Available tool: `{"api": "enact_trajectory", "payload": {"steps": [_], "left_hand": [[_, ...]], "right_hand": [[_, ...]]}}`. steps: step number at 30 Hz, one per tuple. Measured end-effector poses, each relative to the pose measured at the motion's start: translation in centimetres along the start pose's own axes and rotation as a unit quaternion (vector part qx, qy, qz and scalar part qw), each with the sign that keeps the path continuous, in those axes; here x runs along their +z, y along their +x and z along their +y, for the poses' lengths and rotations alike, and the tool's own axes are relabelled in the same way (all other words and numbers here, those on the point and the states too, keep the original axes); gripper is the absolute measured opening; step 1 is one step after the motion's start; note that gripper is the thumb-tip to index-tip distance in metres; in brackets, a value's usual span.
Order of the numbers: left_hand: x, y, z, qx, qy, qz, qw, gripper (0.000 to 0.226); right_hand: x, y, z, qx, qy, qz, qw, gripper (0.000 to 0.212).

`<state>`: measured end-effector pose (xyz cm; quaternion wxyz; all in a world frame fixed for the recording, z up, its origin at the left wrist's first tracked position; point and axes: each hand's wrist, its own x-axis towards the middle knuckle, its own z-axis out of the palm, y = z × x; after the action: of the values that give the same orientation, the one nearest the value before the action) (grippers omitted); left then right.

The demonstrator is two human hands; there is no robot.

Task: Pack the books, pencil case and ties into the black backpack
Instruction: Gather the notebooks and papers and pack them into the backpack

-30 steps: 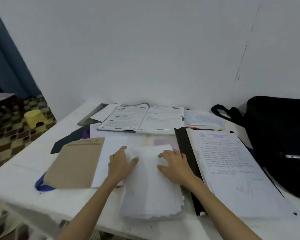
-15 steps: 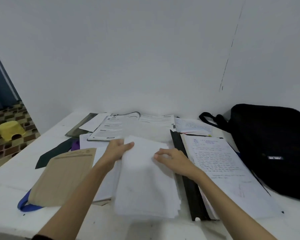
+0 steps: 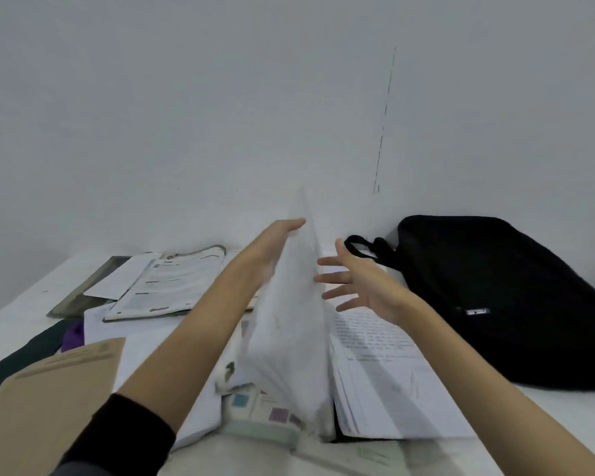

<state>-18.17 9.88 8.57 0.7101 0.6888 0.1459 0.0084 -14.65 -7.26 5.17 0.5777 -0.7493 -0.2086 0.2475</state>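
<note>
A thick stack of white sheets [image 3: 289, 338] stands tilted up on its near edge in the middle of the table, blurred by motion. My left hand [image 3: 272, 249] lies flat against its left face with straight fingers near the top. My right hand [image 3: 361, 283] hovers just right of the stack, fingers spread, holding nothing. The black backpack [image 3: 495, 297] lies at the right against the wall. An open book [image 3: 172, 283] lies at the back left. A brown-covered book [image 3: 49, 400] is at the front left, beside a dark tie [image 3: 21, 359] and a purple tie [image 3: 73, 338].
A printed page in a black folder [image 3: 385, 372] lies between the stack and the backpack. A pale book with coloured squares [image 3: 255, 407] shows under the raised stack. A dark folder [image 3: 83, 290] lies at the back left. The white table [image 3: 547, 424] meets the wall behind.
The stack of sheets was lying flat under both hands; now it is tipped up on edge. My right hand has come off it and spread open. The view has tilted upward.
</note>
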Motion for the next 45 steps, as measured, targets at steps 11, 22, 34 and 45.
{"api": "enact_trajectory", "payload": {"steps": [11, 22, 34, 45], "left_hand": [[11.4, 3.4, -9.7, 0.091, 0.331, -0.169, 0.924, 0.039], [5.8, 6.0, -15.0, 0.053, 0.224, 0.096, 0.968, 0.063], [5.4, 1.5, -6.5, 0.18, 0.038, 0.011, 0.983, 0.025], [-2.6, 2.6, -3.4, 0.201, -0.033, 0.038, 0.978, 0.038]], "right_hand": [[-11.1, -4.2, 6.6, 0.095, -0.096, 0.167, 0.977, 0.011], [-7.6, -3.1, 16.3, 0.192, -0.273, 0.289, 0.897, 0.051], [-8.4, -2.3, 12.0, 0.033, 0.271, 0.31, 0.911, 0.048], [-6.4, 1.5, 3.4, -0.14, 0.174, 0.171, 0.96, 0.05]]}}
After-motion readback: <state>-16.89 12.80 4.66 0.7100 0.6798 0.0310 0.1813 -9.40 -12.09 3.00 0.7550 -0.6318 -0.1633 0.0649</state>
